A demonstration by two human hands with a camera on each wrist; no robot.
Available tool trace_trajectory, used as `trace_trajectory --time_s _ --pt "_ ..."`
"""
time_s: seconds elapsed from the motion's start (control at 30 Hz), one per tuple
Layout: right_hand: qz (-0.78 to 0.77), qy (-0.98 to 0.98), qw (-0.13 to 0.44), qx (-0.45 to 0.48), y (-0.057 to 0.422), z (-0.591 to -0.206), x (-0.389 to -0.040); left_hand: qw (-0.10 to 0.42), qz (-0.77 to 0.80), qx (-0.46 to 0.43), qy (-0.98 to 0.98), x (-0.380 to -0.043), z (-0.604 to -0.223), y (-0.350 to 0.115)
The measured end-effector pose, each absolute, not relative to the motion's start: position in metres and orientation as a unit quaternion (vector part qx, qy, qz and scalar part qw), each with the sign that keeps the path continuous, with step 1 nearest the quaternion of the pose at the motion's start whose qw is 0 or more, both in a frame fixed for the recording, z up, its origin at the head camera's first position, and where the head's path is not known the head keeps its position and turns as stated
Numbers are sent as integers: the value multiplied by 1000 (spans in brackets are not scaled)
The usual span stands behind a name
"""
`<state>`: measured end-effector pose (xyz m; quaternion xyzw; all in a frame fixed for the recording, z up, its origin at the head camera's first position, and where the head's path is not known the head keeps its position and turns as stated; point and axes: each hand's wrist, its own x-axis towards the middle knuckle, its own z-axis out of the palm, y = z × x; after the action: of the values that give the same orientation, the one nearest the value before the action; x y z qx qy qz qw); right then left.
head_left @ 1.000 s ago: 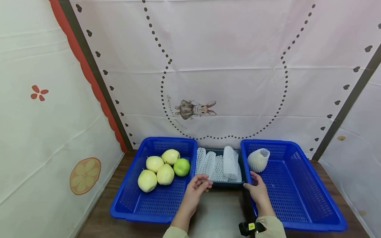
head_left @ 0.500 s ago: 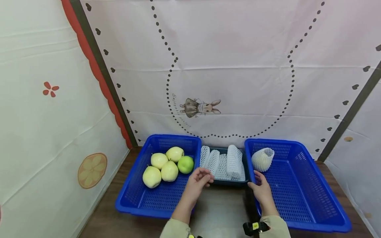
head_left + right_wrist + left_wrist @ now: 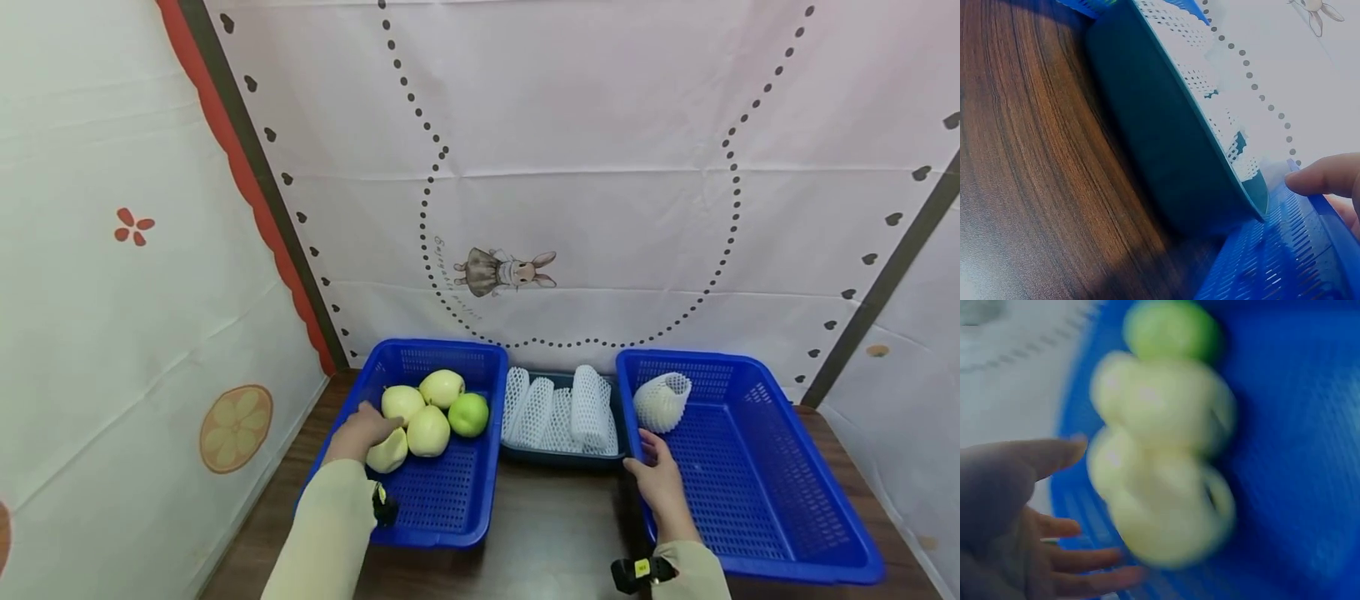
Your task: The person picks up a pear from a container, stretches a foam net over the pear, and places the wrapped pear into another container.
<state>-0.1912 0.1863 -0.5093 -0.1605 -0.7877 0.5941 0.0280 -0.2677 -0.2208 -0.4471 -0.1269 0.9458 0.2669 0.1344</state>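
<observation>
Left fingers spread beside the pale fruit

On my feed, the dark wood-grain counter (image 3: 555,517) is walled in by white printed cloth (image 3: 570,108), with a sideways rabbit (image 3: 502,272) straight ahead and an orange slice (image 3: 236,429) to the left. A left basket (image 3: 442,500) and a right basket (image 3: 750,467), both blue, flank a dark green tray (image 3: 1154,131) of white foam sleeves (image 3: 588,408).

The nearest pale fruit (image 3: 387,454) lies in the left basket, clustered with three similar ones and a bright green apple (image 3: 468,415). I see the left hand (image 3: 362,433) at its far-left side, thumb and fingers (image 3: 1088,559) apart; blur keeps me from telling whether they touch it.

The right hand (image 3: 660,483) is at the right basket's inner rim, near a netted fruit (image 3: 660,402). Its thumb (image 3: 1319,178) lies over the rim; whether its fingers are clamped there, I can't tell.
</observation>
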Motion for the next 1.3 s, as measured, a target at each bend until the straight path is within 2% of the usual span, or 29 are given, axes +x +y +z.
trace_trajectory --time_s 0.1,0.23,0.47,0.63,0.9,1.17,1.3 --pt "591 -790 31 -161 188 -510 -191 181 191 -114 958 -266 -452 -225" --pt "589 -791 30 -160 188 -511 -192 185 142 -80 969 -264 -457 -222" --pt "590 -790 35 -160 185 -511 -192 247 202 -102 942 -257 -469 -218" --pt "594 -788 39 -159 185 -513 -193 261 191 -108 940 -260 -460 -221" --pt "594 -787 35 -165 188 -513 -193 190 220 -31 956 -270 -438 -220" --pt "594 -786 30 -166 188 -512 -193 80 396 36 914 -258 -433 -191" --pt "597 -784 29 -167 187 -511 -192 44 462 64 884 -247 -433 -171"
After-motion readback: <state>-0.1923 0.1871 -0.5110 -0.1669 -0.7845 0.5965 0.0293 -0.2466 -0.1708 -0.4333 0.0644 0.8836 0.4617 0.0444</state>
